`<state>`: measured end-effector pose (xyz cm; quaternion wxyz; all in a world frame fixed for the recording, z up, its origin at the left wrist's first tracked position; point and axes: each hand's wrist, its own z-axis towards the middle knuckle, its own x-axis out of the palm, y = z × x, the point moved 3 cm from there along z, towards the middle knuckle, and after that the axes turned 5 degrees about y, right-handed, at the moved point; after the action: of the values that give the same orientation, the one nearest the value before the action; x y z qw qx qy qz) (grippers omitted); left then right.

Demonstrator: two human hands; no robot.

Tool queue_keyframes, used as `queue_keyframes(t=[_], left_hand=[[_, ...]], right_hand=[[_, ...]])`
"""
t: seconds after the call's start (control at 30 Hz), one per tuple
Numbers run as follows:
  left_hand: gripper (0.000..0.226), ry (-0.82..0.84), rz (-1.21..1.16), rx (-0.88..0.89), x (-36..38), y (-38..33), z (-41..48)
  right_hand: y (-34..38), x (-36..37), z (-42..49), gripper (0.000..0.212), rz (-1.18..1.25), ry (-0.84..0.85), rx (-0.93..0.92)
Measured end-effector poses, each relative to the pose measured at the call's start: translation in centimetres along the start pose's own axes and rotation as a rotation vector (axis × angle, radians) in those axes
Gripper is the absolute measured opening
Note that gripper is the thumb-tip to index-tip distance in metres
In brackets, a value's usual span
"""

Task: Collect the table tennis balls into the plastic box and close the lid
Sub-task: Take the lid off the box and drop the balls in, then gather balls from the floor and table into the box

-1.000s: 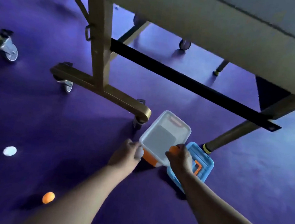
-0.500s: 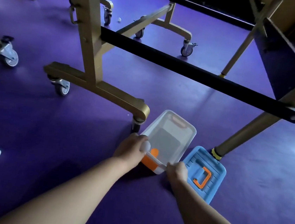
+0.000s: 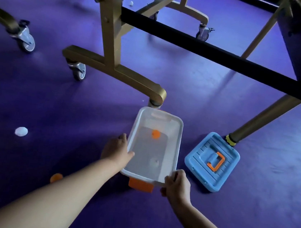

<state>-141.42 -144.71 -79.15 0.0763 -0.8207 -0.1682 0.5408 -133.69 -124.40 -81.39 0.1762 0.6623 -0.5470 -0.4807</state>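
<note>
Box: the translucent white plastic box (image 3: 175, 144), rectangular with rounded corners and a rolled rim, sits open on the purple floor (image 3: 229, 207), just in front of a gold metal frame on castors (image 3: 113, 66).
Contents: one orange table tennis ball (image 3: 155, 134) near the middle and one white table tennis ball (image 3: 154, 162) toward the near end.
Left hand: the left hand (image 3: 116, 150) holds the box's left long rim, thumb over the edge, fingers (image 3: 123, 139) down the outer wall.
Right hand: the right hand (image 3: 176, 184) grips the near right corner, fingers (image 3: 180, 173) curled over the rim.
Latch: an orange plastic latch (image 3: 140, 185) juts from the near end, between the hands.
Lid: the blue ribbed plastic lid (image 3: 200, 157) with its orange folding handle (image 3: 222, 162) lies flat on the floor just right of the box, not touching it.
Loose balls: a white ball on the floor (image 3: 21, 131) well to the left; an orange ball on the floor (image 3: 56, 178) partly hidden by the left forearm; a few more far off, blurred.
Handling: the box looks light, thin-walled and slightly flexible, so the stiffer rim or corners are the best hold. The balls are smooth, very light and quick to roll or bounce, so they probably want lowering in, not dropping.
Progress: early, judging by the balls left out.
</note>
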Motion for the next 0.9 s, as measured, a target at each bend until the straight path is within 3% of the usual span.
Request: queue_keyframes(t=[0.1,0.27,0.5,0.63,0.77,0.9], left_hand=[[0.040,-0.013,-0.142,-0.080,-1.8,4.0,-1.4],[0.027,-0.212,-0.239,-0.154,-7.8,11.1,-3.8],[0.014,-0.424,-0.352,-0.306,-13.8,23.5,-9.6],[0.018,-0.466,-0.373,-0.351,-13.6,30.1,-12.7],[0.016,-0.476,-0.386,-0.363,-11.9,35.8,-15.7],[0.010,-0.506,-0.411,-0.452,-9.1,40.9,-19.2]], right_hand=[[2.6,2.2,-1.4,0.014,-0.067,0.064,-0.112],[8.7,7.3,-4.0,0.005,-0.126,0.235,-0.275],[18.6,15.7,-7.8,0.021,-0.555,0.535,-0.573],[21.8,20.2,-10.2,0.025,-0.726,0.616,-0.601],[21.2,26.2,-11.0,0.026,-1.250,0.516,-0.805],[14.7,32.5,-10.4,0.024,-1.466,0.548,-0.718]])
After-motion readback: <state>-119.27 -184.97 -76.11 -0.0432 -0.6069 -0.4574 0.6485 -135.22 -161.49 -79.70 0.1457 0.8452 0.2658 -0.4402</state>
